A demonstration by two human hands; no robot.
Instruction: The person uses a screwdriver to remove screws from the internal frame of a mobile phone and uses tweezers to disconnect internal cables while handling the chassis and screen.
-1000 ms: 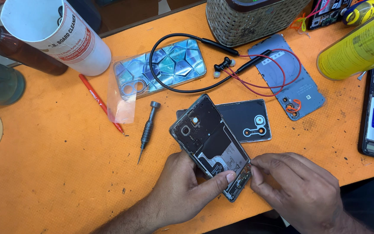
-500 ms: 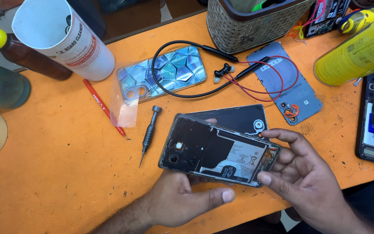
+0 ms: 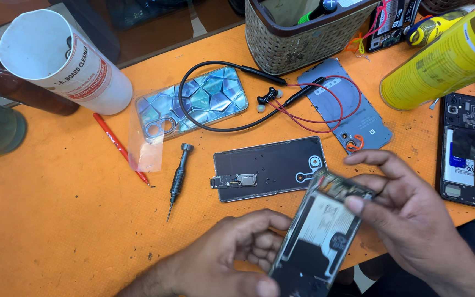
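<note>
Orange is the colour of the tabletop (image 3: 56, 236), and near its front edge an opened phone (image 3: 317, 236) is held up off it by both hands. The left hand (image 3: 221, 264) is curled around the phone's lower end, with the fingers bent onto its side. The right hand (image 3: 413, 220) has its thumb and fingers closed on the top end. A soft grip on the outer edges seems best, so the bare parts inside are not pressed. The phone should be kept low and over the tabletop, because the front edge is very near. A black back cover (image 3: 270, 168) lies just behind the phone, and a small screwdriver (image 3: 178, 179) lies to its left. Another open phone (image 3: 468, 151) lies by the right edge. The most open room is seen toward the front left corner.
</note>
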